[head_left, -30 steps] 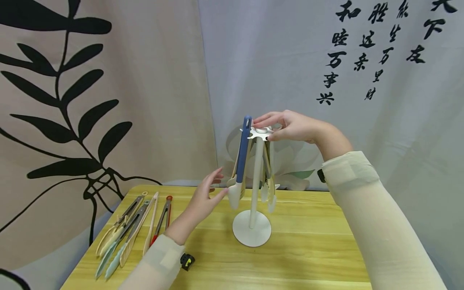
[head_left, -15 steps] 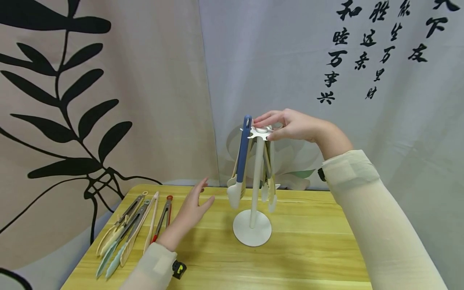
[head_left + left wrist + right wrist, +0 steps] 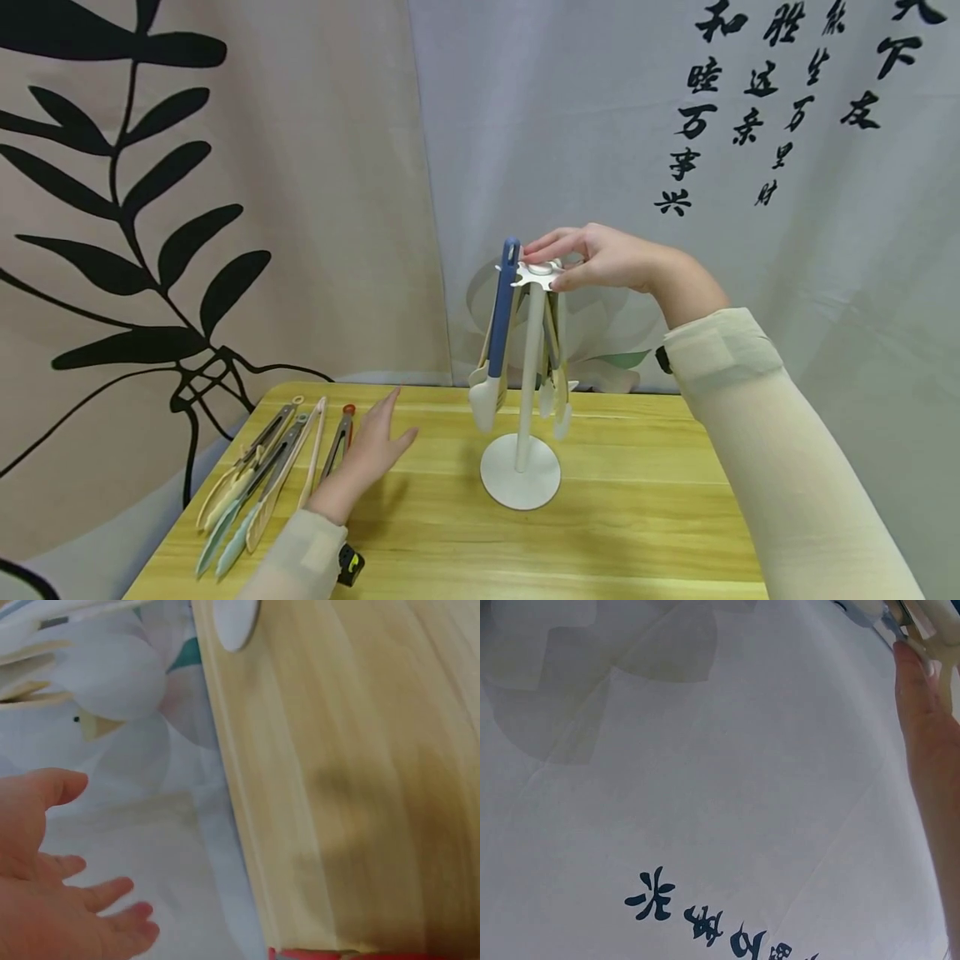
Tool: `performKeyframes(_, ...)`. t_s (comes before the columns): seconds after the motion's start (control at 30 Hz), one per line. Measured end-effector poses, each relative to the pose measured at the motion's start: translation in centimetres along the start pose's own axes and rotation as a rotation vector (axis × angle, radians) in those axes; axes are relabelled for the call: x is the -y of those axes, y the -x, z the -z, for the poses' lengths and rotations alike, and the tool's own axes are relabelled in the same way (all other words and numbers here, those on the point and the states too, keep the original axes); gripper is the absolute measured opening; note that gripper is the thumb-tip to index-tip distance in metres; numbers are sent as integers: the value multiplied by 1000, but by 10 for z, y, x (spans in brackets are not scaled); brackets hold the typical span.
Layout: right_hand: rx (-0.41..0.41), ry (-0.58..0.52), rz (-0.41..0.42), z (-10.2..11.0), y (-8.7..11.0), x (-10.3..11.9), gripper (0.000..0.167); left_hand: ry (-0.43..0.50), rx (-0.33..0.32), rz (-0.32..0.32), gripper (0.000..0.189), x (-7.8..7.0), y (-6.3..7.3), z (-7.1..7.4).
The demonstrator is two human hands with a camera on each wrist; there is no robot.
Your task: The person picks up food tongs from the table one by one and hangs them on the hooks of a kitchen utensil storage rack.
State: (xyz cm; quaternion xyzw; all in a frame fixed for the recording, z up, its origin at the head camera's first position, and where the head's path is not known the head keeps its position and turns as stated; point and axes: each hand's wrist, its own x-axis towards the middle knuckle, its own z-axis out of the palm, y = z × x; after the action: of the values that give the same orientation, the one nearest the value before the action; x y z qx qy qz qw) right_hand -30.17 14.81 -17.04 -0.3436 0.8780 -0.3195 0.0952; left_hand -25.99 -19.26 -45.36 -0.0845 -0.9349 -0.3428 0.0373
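A white utensil rack [image 3: 531, 367] with a round base stands upright on the wooden table. My right hand [image 3: 611, 260] holds its hooked top, the fingers at the far left side and the thumb at the near right. A utensil with a blue handle and white head [image 3: 502, 321] hangs on the rack's left, and several cream and white utensils hang behind the pole. Off to the left, my left hand [image 3: 367, 454] is held over the table, empty, fingers loosely extended. It partly hides the red-ended tongs [image 3: 345, 429].
Several tongs lie at the table's left side, among them a pair with mint tips [image 3: 247, 492] and a slim cream pair [image 3: 311, 454]. The table's back edge [image 3: 234, 791] runs beside the left hand in the left wrist view. Printed curtains [image 3: 352, 167] hang behind.
My left hand has drawn away from the blue-handled utensil, moving left and down toward the tongs. The right hand has stayed on top of the rack, which has not moved.
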Motion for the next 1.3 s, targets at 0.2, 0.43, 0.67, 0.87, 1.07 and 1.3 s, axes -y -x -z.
performKeyframes(0.2, -9, -7, -7, -1, 0, 1, 48, -140, 14, 103, 83, 12, 4, 0)
performKeyframes(0.43, -4, 8, -20, -1, -2, 3, 47, -195, 46, 235, 86, 34, 10, -4)
performKeyframes(0.67, 5, 26, -48, 1, -3, 5, 46, -245, 87, 329, 87, 49, 14, -7)
performKeyframes(0.87, 3, 13, -41, 1, -3, 5, 47, -280, 90, 361, 87, 56, 15, -7)
performKeyframes(1.07, 0, 13, -42, 1, -2, 5, 46, -295, 98, 391, 86, 61, 13, -8)
performKeyframes(1.3, 3, 24, -40, 1, -2, 5, 47, -276, 100, 449, 85, 67, 14, -8)
